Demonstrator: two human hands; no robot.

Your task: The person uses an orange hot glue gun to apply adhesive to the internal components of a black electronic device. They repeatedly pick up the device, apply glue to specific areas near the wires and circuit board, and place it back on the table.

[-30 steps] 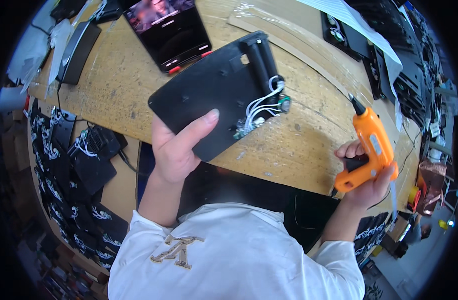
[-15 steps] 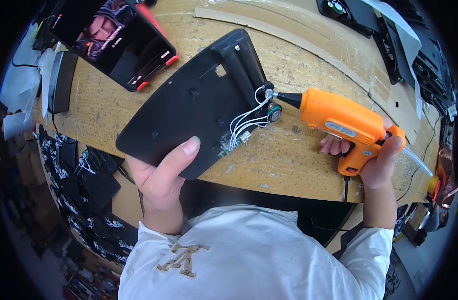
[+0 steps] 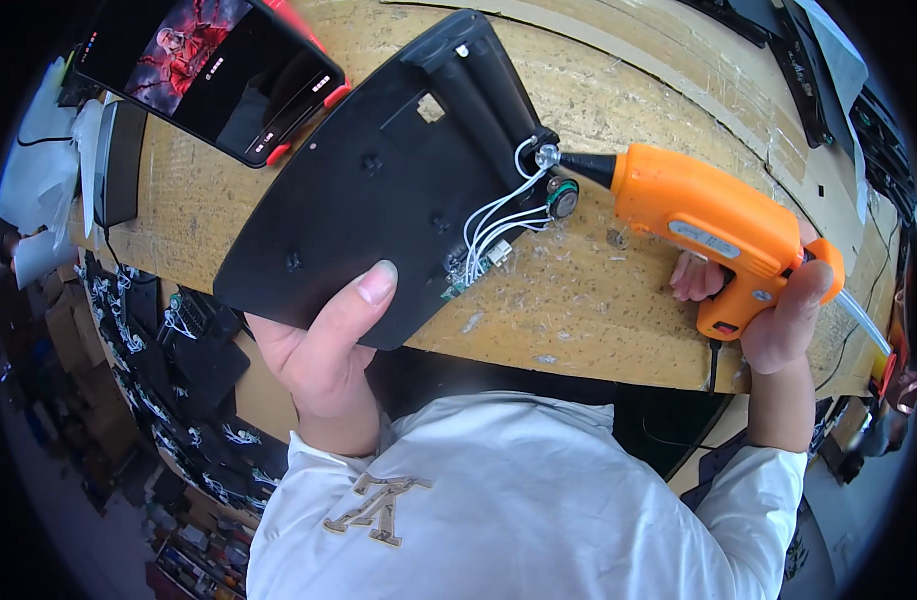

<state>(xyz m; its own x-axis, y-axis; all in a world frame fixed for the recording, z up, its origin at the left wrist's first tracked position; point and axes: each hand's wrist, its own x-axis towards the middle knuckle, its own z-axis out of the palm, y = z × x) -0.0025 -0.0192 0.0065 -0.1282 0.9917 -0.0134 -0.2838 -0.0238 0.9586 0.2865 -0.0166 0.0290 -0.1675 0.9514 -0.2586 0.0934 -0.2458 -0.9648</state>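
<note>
My left hand [image 3: 328, 345] grips a flat black plastic panel [image 3: 348, 200] by its lower edge, thumb on top and fingers hidden underneath. White wires [image 3: 493, 220] run on the panel from a small green circuit board [image 3: 456, 280] to a round metal part with a green rim [image 3: 562, 199] and to the right corner. My right hand [image 3: 783, 315] is closed round the handle of an orange hot glue gun [image 3: 713, 210]. Its nozzle points left and meets a clear blob of glue [image 3: 547, 156] at the panel's right corner. A clear glue stick [image 3: 866, 322] extends from the gun's rear.
A phone [image 3: 218, 85] with a lit screen and red stand lies at the far left of the wooden table [image 3: 618, 330]. A black box-shaped device [image 3: 118, 160] stands beside it. Black panels [image 3: 808, 75] sit far right; more wired parts [image 3: 193, 350] lie at lower left.
In the picture, the panel has shifted up and slightly left, and the glue gun has moved right. The nozzle stays at the panel's corner. The phone screen shows a different picture.
</note>
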